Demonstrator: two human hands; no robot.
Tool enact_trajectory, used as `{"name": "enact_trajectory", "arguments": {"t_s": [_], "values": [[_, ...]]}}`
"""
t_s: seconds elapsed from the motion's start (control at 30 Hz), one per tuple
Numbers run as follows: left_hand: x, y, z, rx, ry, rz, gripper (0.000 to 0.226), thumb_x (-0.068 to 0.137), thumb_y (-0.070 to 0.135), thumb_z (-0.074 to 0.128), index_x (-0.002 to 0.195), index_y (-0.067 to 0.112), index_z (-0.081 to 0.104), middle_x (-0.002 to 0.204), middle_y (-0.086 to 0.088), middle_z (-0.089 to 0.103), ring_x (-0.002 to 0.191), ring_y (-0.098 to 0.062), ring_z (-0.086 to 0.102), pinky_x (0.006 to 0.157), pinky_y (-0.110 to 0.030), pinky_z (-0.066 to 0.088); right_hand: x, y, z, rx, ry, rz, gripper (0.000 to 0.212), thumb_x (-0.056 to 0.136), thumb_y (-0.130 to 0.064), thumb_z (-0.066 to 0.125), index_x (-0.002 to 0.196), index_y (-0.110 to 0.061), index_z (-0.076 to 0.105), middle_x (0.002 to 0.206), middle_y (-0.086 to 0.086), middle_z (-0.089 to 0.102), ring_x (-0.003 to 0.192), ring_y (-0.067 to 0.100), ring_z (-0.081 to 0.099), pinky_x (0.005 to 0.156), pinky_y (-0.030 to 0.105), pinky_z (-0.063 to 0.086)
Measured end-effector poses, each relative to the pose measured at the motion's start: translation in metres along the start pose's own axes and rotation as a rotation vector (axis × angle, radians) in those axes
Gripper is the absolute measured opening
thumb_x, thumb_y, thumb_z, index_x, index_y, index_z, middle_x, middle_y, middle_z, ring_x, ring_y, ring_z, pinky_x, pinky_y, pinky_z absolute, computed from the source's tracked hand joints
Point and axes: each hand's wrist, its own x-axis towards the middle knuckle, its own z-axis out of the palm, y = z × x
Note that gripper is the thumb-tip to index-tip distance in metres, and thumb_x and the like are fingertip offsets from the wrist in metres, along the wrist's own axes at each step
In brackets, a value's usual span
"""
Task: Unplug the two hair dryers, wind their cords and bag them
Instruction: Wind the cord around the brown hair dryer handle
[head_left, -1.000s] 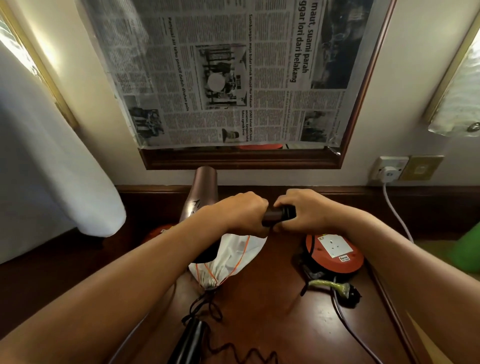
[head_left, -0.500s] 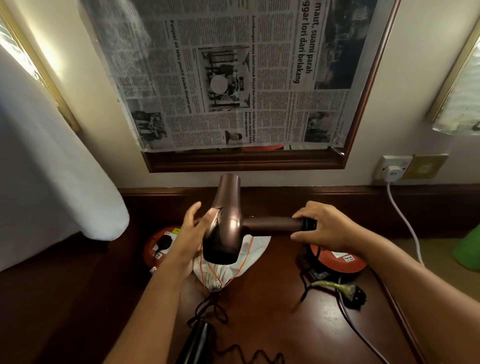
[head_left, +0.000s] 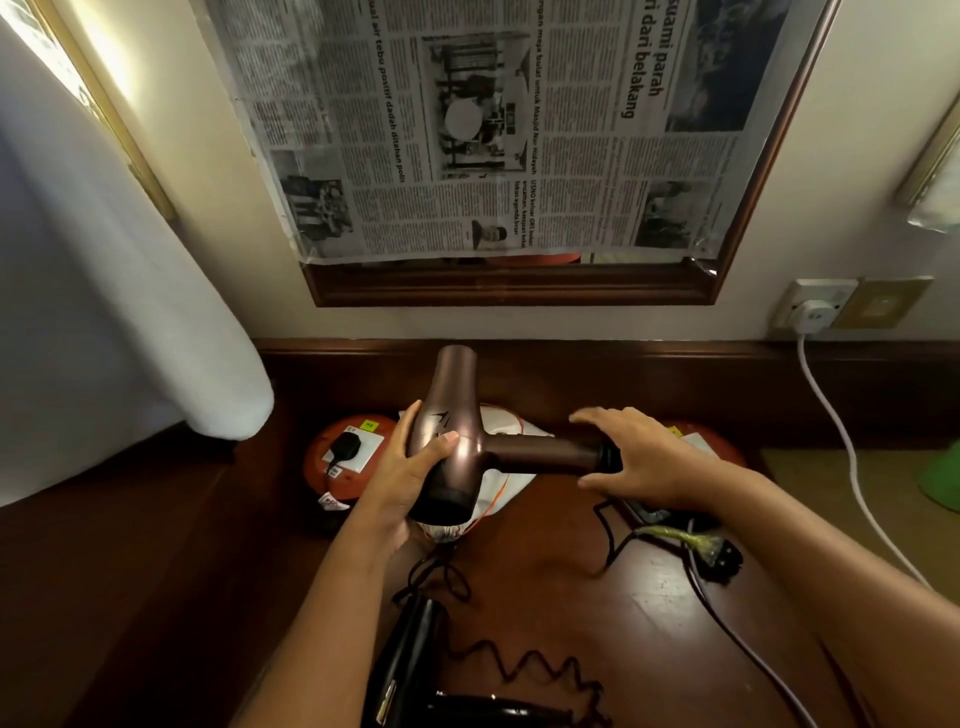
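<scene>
A bronze hair dryer (head_left: 452, 415) hangs above the wooden desk, barrel pointing at the wall and handle pointing right. My left hand (head_left: 410, 467) grips the barrel from the left, thumb on top. My right hand (head_left: 639, 457) lies over the handle's end with fingers spread straight. Under the dryer sits a white drawstring bag (head_left: 511, 428) with orange cord. A black hair dryer (head_left: 410, 649) lies at the near edge, its coiled cord (head_left: 524, 670) trailing right. A black plug (head_left: 345, 447) sits in the left orange extension reel (head_left: 332, 478).
A second orange reel (head_left: 714, 441) shows behind my right hand. A loose black plug (head_left: 722, 558) with a yellow tie lies near it. A white plug (head_left: 815, 312) and cable (head_left: 844, 436) hang from the wall socket. White cloth (head_left: 104, 312) drapes at the left.
My left hand left the handle and took hold of the barrel. My right hand slid to the handle's end and spread its fingers. The dryer turned so its handle points right.
</scene>
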Motion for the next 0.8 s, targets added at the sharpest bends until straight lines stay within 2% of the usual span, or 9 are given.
{"name": "enact_trajectory", "arguments": {"t_s": [0.1,0.17,0.23,0.3,0.4,0.47,0.53,0.63,0.8], "values": [[-0.004,-0.006,-0.005,-0.017,0.047,0.046,0.077,0.078,0.026,0.075,0.143,0.038,0.036,0.124,0.001,0.06,0.098,-0.018,0.068,0.068,-0.026,0.055,-0.002,-0.007,-0.011,0.192,-0.099,0.065,0.088,0.078,-0.034,0.074,0.145,-0.041,0.017,0.111,-0.003,0.048,0.092,0.01,0.053,0.082,0.023,0.043],[-0.007,-0.007,-0.006,-0.035,0.071,0.067,0.069,0.084,0.021,0.069,0.142,0.039,0.037,0.119,0.004,0.06,0.096,-0.017,0.067,0.064,-0.023,0.055,0.001,-0.01,-0.02,0.35,-0.137,0.103,0.072,0.084,-0.017,0.063,0.142,-0.035,0.024,0.105,0.0,0.056,0.076,0.009,0.058,0.067,0.021,0.045],[-0.009,-0.008,-0.006,-0.032,0.077,0.09,0.068,0.084,0.019,0.068,0.142,0.039,0.036,0.119,0.004,0.06,0.097,-0.017,0.066,0.065,-0.023,0.055,0.007,-0.01,-0.027,0.359,-0.12,0.142,0.05,0.09,-0.008,0.048,0.134,-0.029,0.035,0.101,0.004,0.061,0.068,0.011,0.056,0.06,0.023,0.043],[-0.009,-0.008,-0.004,-0.016,0.091,0.117,0.07,0.085,0.017,0.068,0.143,0.037,0.035,0.12,0.004,0.058,0.099,-0.015,0.065,0.069,-0.023,0.054,0.013,-0.012,-0.031,0.297,-0.134,0.165,0.046,0.091,-0.003,0.039,0.129,-0.028,0.04,0.102,0.006,0.062,0.071,0.014,0.056,0.061,0.026,0.044],[-0.009,-0.012,-0.001,-0.006,0.096,0.14,0.073,0.084,0.016,0.068,0.145,0.037,0.034,0.12,0.005,0.058,0.099,-0.013,0.064,0.073,-0.024,0.053,0.017,-0.013,-0.034,0.138,-0.189,0.147,0.052,0.09,0.003,0.041,0.132,-0.029,0.043,0.113,0.001,0.059,0.089,0.016,0.059,0.073,0.026,0.048],[-0.01,-0.013,-0.001,0.004,0.086,0.15,0.074,0.083,0.016,0.069,0.144,0.038,0.034,0.117,0.01,0.059,0.097,-0.01,0.064,0.071,-0.021,0.054,0.019,-0.013,-0.035,-0.007,-0.196,0.132,0.052,0.091,0.002,0.044,0.134,-0.027,0.045,0.121,0.0,0.055,0.102,0.02,0.058,0.085,0.032,0.051],[-0.011,-0.014,0.0,0.01,0.058,0.151,0.076,0.082,0.017,0.07,0.144,0.038,0.033,0.116,0.012,0.058,0.1,-0.01,0.064,0.075,-0.023,0.053,0.023,-0.011,-0.034,-0.196,-0.201,0.103,0.041,0.092,-0.002,0.047,0.129,-0.019,0.051,0.121,0.004,0.055,0.103,0.024,0.058,0.088,0.037,0.052],[-0.012,-0.015,0.001,0.001,0.031,0.127,0.083,0.073,0.025,0.074,0.144,0.04,0.033,0.12,0.009,0.058,0.104,-0.013,0.065,0.08,-0.028,0.054,0.025,-0.008,-0.035,-0.37,-0.213,0.123,0.011,0.094,-0.009,0.049,0.099,-0.01,0.059,0.102,0.007,0.058,0.086,0.022,0.057,0.075,0.032,0.049],[-0.009,-0.015,0.005,0.013,0.057,0.125,0.076,0.081,0.018,0.072,0.143,0.039,0.034,0.12,0.006,0.058,0.105,-0.019,0.064,0.086,-0.035,0.053,0.02,0.0,-0.037,-0.333,-0.113,0.136,0.014,0.099,-0.024,0.047,0.096,-0.016,0.058,0.081,-0.002,0.052,0.071,0.015,0.054,0.062,0.028,0.043]]}}
